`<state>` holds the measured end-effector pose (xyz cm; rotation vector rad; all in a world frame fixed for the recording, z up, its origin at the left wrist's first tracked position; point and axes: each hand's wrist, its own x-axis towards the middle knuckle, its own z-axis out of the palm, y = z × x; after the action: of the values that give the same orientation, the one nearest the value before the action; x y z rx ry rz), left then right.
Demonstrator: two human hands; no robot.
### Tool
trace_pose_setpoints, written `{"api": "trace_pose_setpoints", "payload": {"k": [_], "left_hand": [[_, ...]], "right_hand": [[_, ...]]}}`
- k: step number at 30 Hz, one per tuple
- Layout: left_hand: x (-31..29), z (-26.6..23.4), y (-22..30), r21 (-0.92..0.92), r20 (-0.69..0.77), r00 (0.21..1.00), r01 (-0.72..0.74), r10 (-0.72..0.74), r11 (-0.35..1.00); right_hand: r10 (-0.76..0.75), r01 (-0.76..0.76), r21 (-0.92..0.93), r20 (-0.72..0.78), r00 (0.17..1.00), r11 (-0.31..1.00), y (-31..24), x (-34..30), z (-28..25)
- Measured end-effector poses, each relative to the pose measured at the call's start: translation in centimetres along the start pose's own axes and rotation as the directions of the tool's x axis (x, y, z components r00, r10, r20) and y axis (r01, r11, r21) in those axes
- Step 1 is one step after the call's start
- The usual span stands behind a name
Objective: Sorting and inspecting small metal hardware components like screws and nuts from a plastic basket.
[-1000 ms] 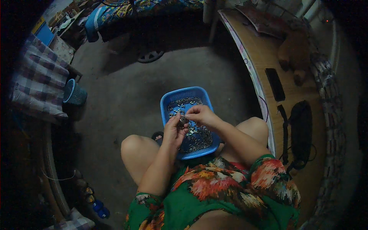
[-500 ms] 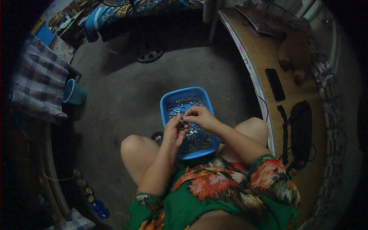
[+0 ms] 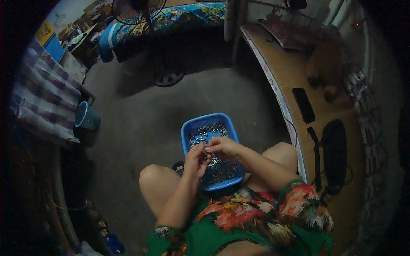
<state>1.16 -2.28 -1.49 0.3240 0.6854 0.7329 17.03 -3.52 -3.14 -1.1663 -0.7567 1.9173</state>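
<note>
A blue plastic basket (image 3: pixel 234 131) sits between my knees with many small shiny metal pieces (image 3: pixel 222 173) spread over its bottom. Above it my two hands meet at the fingertips. My left hand (image 3: pixel 197 161) is closed, its fingers curled around small metal pieces that are mostly hidden. From the right, my right hand (image 3: pixel 225 147) pinches at the same spot, thumb and forefinger pressed together. What exactly lies between those fingertips is too small to make out.
At right runs a wooden bench (image 3: pixel 282 64) with a black phone (image 3: pixel 303 105) and a black bag (image 3: pixel 334 149) on it. A blue bin (image 3: pixel 87 117) stands at left beside a checked cloth (image 3: pixel 47 94). A standing fan (image 3: pixel 139 9) is at the back before a bed (image 3: pixel 188 19).
The view has tilted up, so everything sits lower in it. My right fingers have drawn closer to my left fingertips, and the metal seen between them is now mostly covered.
</note>
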Motion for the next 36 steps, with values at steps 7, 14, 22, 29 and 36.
{"api": "trace_pose_setpoints", "payload": {"k": [7, 14, 22, 29, 36], "left_hand": [[-0.2, -0.4, 0.7, -0.128, -0.058, 0.997, -0.065, 0.058, 0.990], [0.4, -0.4, 0.7, -0.146, -0.002, 1.000, -0.024, 0.025, 0.989], [0.9, -1.4, -0.1, -0.147, -0.075, 0.996, -0.058, 0.048, 0.987], [0.7, -1.1, -0.2, -0.065, -0.098, 0.995, -0.027, 0.020, 0.998], [0.6, -1.1, 0.0, -0.034, -0.073, 0.997, -0.018, 0.015, 0.999]], "right_hand": [[-0.045, 0.033, -0.083, -0.152, 0.987, 0.996, -2.4, -1.5, 1.3], [-0.003, 0.000, -0.025, -0.106, 0.994, 1.000, -3.8, -2.0, 1.0], [0.000, 0.001, 0.011, -0.072, 0.997, 1.000, -3.0, -1.5, 1.1], [-0.017, 0.016, -0.010, -0.081, 0.997, 1.000, -3.3, -1.9, 1.4], [-0.079, 0.063, -0.149, -0.101, 0.992, 0.987, -2.5, -1.5, 1.4]]}}
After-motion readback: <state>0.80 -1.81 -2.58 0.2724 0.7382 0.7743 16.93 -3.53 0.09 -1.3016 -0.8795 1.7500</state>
